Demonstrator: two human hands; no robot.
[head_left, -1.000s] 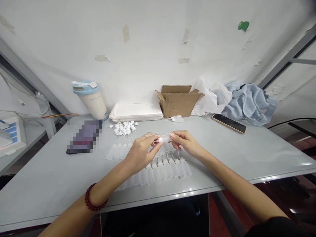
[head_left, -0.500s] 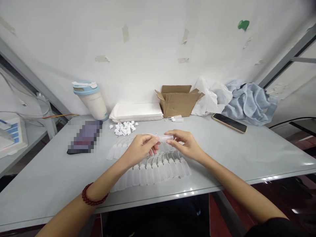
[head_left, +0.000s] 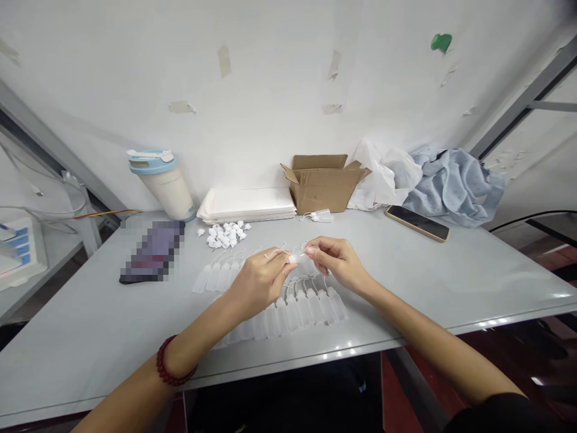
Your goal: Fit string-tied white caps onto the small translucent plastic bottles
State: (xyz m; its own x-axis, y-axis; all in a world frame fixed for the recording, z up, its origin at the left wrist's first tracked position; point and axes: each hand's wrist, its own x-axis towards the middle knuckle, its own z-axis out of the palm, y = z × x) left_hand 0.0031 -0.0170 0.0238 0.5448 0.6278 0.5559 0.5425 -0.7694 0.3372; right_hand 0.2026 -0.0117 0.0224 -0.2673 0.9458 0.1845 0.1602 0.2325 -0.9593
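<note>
My left hand (head_left: 258, 281) and my right hand (head_left: 336, 261) meet above the middle of the grey table (head_left: 451, 282). Both pinch one small translucent plastic bottle (head_left: 298, 257), held sideways between the fingertips. Under my hands lies a row of several similar small bottles (head_left: 297, 307) with thin tethered caps, side by side. A second short row of bottles (head_left: 216, 278) lies to the left. A heap of small white caps (head_left: 225, 234) sits behind them.
At the back stand a blue-lidded tumbler (head_left: 163, 183), a stack of white trays (head_left: 247, 205), an open cardboard box (head_left: 321, 181), a white plastic bag (head_left: 383, 174) and a blue cloth (head_left: 455, 183). One phone (head_left: 417, 223) lies right, a blurred dark item (head_left: 152, 258) left.
The bottle has stayed between both hands. My fingers drew apart half a second ago and have closed together on it again; the view shifted slightly.
</note>
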